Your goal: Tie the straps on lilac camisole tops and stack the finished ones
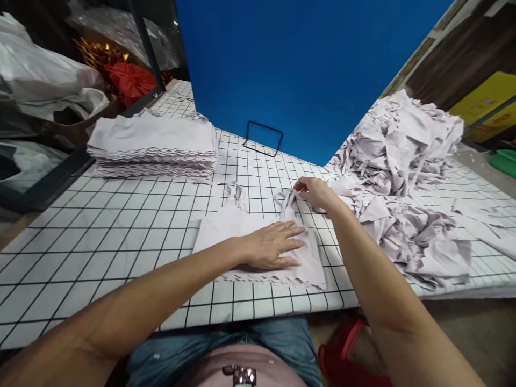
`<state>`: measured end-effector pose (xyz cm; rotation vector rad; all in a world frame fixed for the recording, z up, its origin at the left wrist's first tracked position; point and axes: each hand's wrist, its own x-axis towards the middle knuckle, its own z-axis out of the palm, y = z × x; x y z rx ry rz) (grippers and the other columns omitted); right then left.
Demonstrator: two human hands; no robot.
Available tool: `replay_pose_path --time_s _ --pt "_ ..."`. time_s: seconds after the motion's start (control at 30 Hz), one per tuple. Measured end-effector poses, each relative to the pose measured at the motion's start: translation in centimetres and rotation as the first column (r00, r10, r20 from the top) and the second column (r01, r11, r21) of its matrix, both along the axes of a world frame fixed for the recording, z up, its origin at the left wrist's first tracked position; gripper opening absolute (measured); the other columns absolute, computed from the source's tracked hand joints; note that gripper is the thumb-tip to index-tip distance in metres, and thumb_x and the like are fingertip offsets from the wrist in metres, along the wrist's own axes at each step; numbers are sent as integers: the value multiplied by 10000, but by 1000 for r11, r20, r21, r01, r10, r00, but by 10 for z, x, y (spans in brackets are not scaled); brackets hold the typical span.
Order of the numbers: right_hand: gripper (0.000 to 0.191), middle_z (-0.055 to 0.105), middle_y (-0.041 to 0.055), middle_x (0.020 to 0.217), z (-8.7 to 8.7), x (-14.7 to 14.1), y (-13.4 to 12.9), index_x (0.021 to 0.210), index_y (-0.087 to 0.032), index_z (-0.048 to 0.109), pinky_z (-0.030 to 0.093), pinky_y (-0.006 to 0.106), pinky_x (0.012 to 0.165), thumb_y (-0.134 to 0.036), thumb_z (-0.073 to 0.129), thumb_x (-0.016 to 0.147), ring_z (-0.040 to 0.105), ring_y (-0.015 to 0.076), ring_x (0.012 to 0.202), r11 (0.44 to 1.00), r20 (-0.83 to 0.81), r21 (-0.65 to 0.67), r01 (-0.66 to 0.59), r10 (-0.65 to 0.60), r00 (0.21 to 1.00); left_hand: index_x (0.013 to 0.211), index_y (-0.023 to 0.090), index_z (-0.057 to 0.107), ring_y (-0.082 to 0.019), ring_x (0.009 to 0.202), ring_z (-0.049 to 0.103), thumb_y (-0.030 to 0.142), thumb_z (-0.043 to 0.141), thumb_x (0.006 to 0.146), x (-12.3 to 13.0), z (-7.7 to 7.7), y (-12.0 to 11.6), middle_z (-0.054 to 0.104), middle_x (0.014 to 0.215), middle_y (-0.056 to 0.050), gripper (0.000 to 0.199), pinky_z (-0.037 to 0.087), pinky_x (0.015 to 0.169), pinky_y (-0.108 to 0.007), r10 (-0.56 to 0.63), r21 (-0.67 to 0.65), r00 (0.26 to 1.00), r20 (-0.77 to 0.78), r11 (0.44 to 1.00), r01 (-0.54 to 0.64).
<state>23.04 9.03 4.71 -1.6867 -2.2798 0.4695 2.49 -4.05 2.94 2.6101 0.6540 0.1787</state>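
Observation:
A pale camisole with thin straps point(217, 231) lies flat in front of me, its wavy hem toward my body; other layers seem to lie under it. My left hand point(276, 245) rests palm down on its right half, fingers spread. At the garment's upper right, my right hand point(312, 192) pinches the end of a strap point(288, 201) between thumb and fingers. The left strap point(236, 196) stands up in a loose loop, untouched. Beside my right forearm lies a crumpled heap of the same pale fabric point(419, 236).
A neat stack of folded pale garments point(153, 140) sits at the back left of the grid-patterned table point(133, 226). A larger tangled fabric pile point(403, 140) rises at the back right. A blue panel point(298, 70) stands behind. Below the table edge is a red stool point(346, 355).

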Motion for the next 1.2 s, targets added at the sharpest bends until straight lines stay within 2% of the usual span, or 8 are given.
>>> replay_pose_path --time_s 0.1,0.2,0.33,0.47,0.83,1.0,1.1,1.2 --pt "318 685 107 998 11 -16 -10 933 -158 699 464 353 739 5 492 756 613 220 827 974 76 226 33 -51 996 1414 234 498 -271 1497 163 491 438 968 -21 15 3 236 1610 -41 519 186 1215 -431 41 31 999 0 999 -41" --pt "293 653 111 1026 14 -55 -22 967 -162 702 460 365 793 -21 499 810 585 243 934 934 18 341 -102 102 995 1414 255 488 -257 1482 217 479 414 982 -55 17 5 327 1577 -35 493 185 1204 -431 98 60 995 -31 994 -96" --pt "365 608 107 1136 3 -123 -29 1114 -231 679 424 388 805 -36 486 873 503 266 1056 800 203 355 -483 439 875 1444 273 439 -240 1465 256 498 415 980 -90 1 6 403 1537 -41 516 167 1193 -428 178 112 984 -12 978 -176" --pt "248 581 133 1189 -7 -163 -21 1017 -215 701 367 437 811 -110 502 911 449 303 1075 678 480 277 -680 516 710 1490 265 369 -239 1485 197 537 357 986 -96 -12 3 343 1570 -48 573 107 1200 -444 201 137 979 -40 971 -194" --pt "258 596 113 975 33 -150 2 957 -179 693 332 356 705 -141 438 958 493 245 893 751 284 537 -385 269 920 1523 272 311 -256 1502 132 653 265 956 -97 -15 4 245 1610 -27 685 46 1212 -438 195 119 979 -63 975 -186" --pt "214 590 99 954 62 -131 -40 971 -182 696 396 350 711 -175 484 947 533 228 899 688 28 665 -289 364 931 1505 261 347 -254 1493 164 660 229 956 -96 -13 4 282 1598 -33 689 73 1202 -444 190 142 979 -74 974 -179" --pt "180 601 70 916 87 -100 -88 982 -190 696 442 297 656 -234 524 951 553 162 789 713 -75 392 -581 655 752 1503 262 347 -280 1482 193 634 263 959 -96 -14 5 290 1593 -54 664 158 1172 -463 198 112 977 -72 975 -189" --pt "268 607 21 766 102 -70 -120 1156 -174 655 440 237 583 -306 592 931 534 109 649 455 -299 -103 -884 834 464 1497 271 353 -305 1469 213 599 335 953 -96 -15 6 297 1589 -69 636 184 1149 -487 188 98 981 -55 978 -182"
